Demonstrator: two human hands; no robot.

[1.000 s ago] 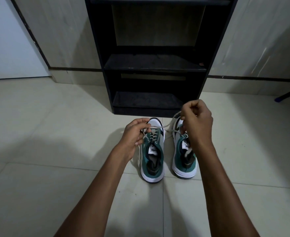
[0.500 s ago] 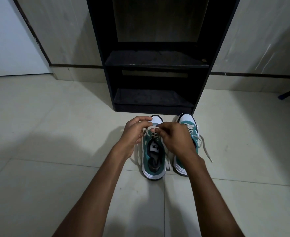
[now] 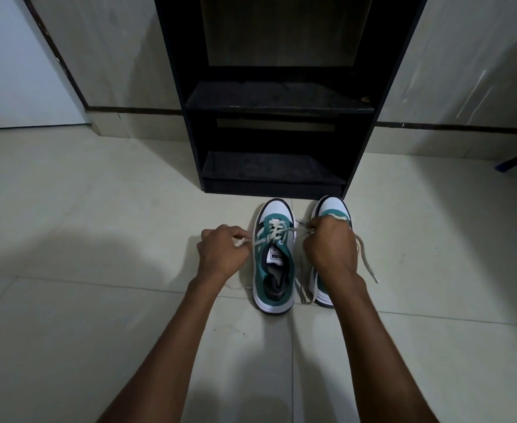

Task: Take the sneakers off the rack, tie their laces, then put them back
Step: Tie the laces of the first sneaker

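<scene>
Here, rack [image 3: 281, 99]: black, upper centre, shelves bare.
Sneakers: left sneaker [image 3: 274, 264], right sneaker [image 3: 332, 209], mid-frame on floor [image 3: 98, 209].
Left hand [image 3: 222, 254]: fisted on lace [image 3: 281, 235].
Right hand [image 3: 330, 248]: gripping its other end.

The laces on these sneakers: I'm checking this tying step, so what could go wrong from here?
1. Both hands, left hand and right hand, pull the left sneaker's lace sideways; it may slide on the smooth floor.
2. The right sneaker's loose lace trails on the floor and could snag under the right hand.
</scene>
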